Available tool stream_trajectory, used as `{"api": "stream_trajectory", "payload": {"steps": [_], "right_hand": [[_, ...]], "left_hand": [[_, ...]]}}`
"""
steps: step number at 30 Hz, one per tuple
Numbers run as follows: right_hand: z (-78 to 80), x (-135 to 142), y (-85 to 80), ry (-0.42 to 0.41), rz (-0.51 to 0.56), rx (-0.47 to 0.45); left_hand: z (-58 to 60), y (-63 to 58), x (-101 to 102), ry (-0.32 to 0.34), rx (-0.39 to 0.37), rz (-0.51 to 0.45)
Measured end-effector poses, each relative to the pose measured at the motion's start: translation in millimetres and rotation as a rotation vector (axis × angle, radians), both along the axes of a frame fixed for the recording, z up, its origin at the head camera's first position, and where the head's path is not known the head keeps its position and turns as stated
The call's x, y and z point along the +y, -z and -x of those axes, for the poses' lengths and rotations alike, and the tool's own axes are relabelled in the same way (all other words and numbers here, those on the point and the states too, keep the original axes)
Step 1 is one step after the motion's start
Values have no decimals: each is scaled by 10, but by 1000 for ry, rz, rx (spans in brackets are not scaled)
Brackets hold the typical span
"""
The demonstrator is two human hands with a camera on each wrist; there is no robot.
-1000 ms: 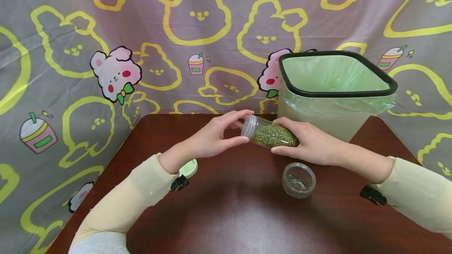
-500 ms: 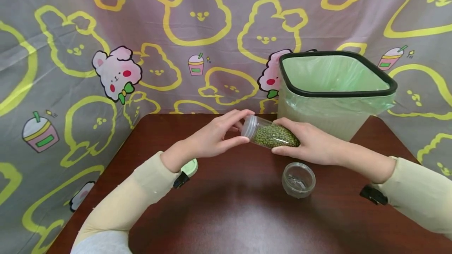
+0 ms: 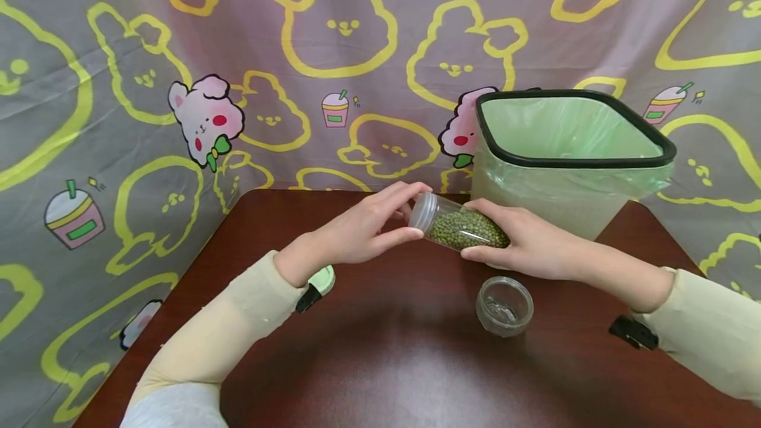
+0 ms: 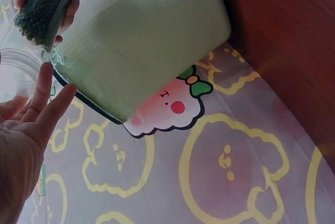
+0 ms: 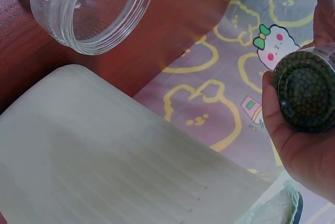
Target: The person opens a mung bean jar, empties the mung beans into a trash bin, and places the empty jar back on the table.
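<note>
little has moved since a second ago: the head view has swung slightly left, so the cloth (image 3: 380, 94), all yellow animal outlines and pink cups, sits a touch further right in it. below spreads the dark red-brown table (image 3: 380, 368). at its back right stands the pale bin (image 3: 535, 197), black-rimmed, with a thin green bag (image 3: 565, 125) inside and folded over the edge. pale sleeves (image 3: 244, 302) reach in from both sides. the right hand (image 3: 532, 243) curls round the base end of the jar (image 3: 444, 206), thumb below in the head view and fingers above. the left hand (image 3: 362, 233) pinches the ridged other end between thumb and fingers. neither grip has changed. the jar is held up over the table between the two hands, tilted, in front of the bin and to its left. near the right hand, on the table, sits the clear bowl (image 3: 503, 329), its mouth up. a green disc (image 3: 324, 279) lies by the left wrist, partly hidden by it. green beans (image 3: 466, 230) fill much of the jar.
</note>
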State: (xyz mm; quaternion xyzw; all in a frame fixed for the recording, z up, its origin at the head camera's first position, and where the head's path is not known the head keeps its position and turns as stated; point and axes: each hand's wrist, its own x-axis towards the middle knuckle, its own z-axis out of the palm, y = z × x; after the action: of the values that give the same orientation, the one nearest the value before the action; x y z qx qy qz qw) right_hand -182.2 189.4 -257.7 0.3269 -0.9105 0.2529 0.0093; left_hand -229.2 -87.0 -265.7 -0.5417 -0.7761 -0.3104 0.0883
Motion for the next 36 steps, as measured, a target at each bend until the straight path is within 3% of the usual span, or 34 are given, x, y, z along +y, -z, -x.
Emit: {"api": "stream_trajectory", "payload": {"steps": [12, 26, 29, 36], "right_hand": [[6, -20, 19, -11, -19, 4], [13, -22, 8, 3, -43, 78], [11, -14, 3, 6, -40, 77], [6, -11, 1, 12, -41, 61]], "left_hand": [[-10, -14, -9, 8, -31, 16], [-29, -33, 6, -65, -86, -9], [-32, -53, 0, -56, -92, -2], [-10, -63, -8, 34, -109, -15]]}}
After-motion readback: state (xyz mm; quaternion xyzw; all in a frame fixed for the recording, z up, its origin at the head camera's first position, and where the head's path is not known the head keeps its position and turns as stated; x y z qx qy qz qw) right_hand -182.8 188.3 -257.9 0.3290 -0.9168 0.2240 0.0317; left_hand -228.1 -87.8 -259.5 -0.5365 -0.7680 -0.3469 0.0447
